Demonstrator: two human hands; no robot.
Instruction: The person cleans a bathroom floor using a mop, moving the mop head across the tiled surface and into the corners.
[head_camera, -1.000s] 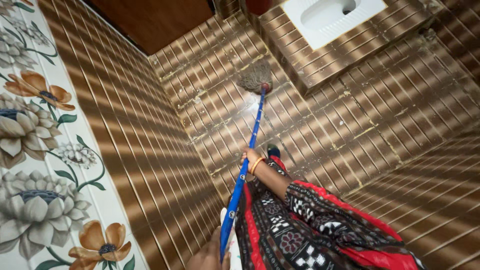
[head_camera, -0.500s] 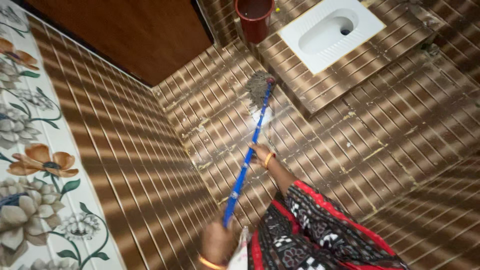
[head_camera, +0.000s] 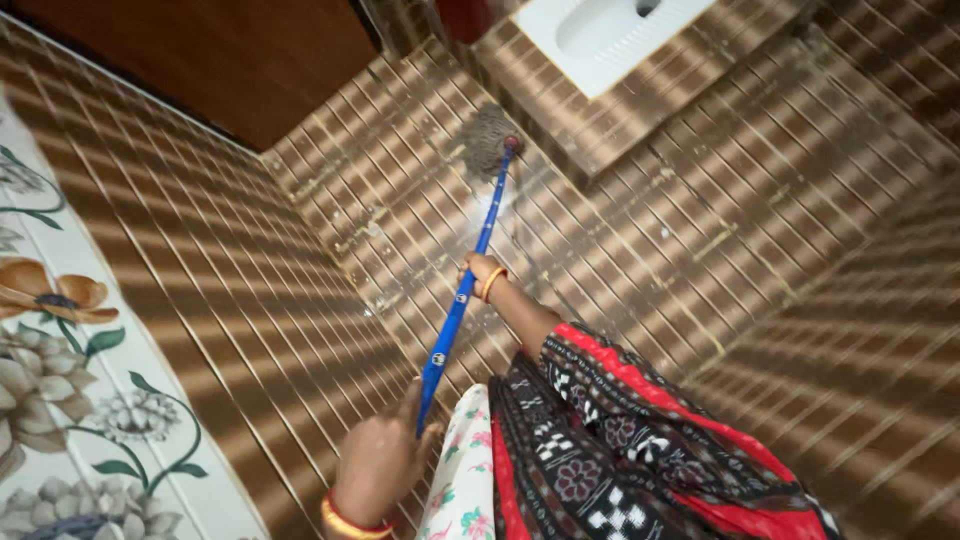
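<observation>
Mop (head_camera: 462, 290): blue shaft running from lower centre of the frame up to a grey string head (head_camera: 485, 140) in the upper centre, pressed flat on the floor tiles (head_camera: 700, 220). The head sits just beside the raised tiled step (head_camera: 620, 120) that carries the white squat pan (head_camera: 600, 35) at the top edge. Right hand (head_camera: 478, 272), orange bangle at the wrist, is wrapped around the shaft about midway; left hand (head_camera: 378, 462), also bangled, is closed around the shaft's near end at the bottom of the frame. Both hands grip firmly, no fingers spread. Floor condition: a pale wet sheen shows just below the mop head, while whitish flecks and yellowish grout stains remain across the tiles to the left of the shaft and out toward the right. Judgement: mopping is under way, only a small patch near the step looks treated, most of the floor is left. Patterned red-and-black sleeve (head_camera: 620, 420) fills lower right. Striped brown wall tiles and a floral panel (head_camera: 60, 400) occupy the left; a brown door (head_camera: 200, 60) sits upper left.
</observation>
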